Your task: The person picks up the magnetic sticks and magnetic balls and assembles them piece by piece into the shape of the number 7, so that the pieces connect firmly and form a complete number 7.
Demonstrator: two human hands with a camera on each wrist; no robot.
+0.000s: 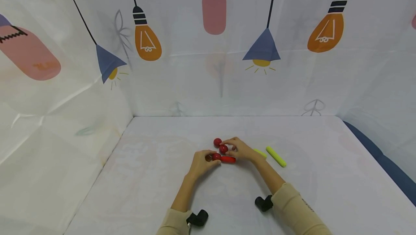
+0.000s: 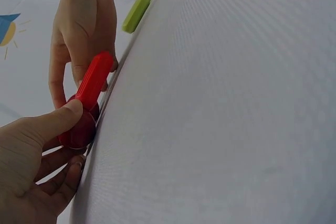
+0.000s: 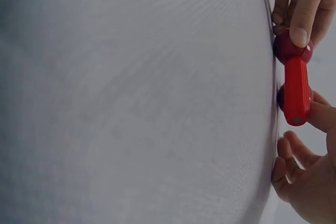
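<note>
My left hand pinches a dark red ball between thumb and fingers, low over the white table. A bright red ribbed stick touches that ball and points right; its far end is free in the right wrist view. Just behind the stick, my right hand has its thumb and index finger around a second red ball. A third red ball lies just beyond that one, close to the right fingertips. In the left wrist view, the stick partly hides the balls.
Two yellow-green sticks lie right of the hands: one in plain sight, the other partly behind the right wrist. The white table meets a printed cloth backdrop at the back. Black wrist devices hang at both sleeves.
</note>
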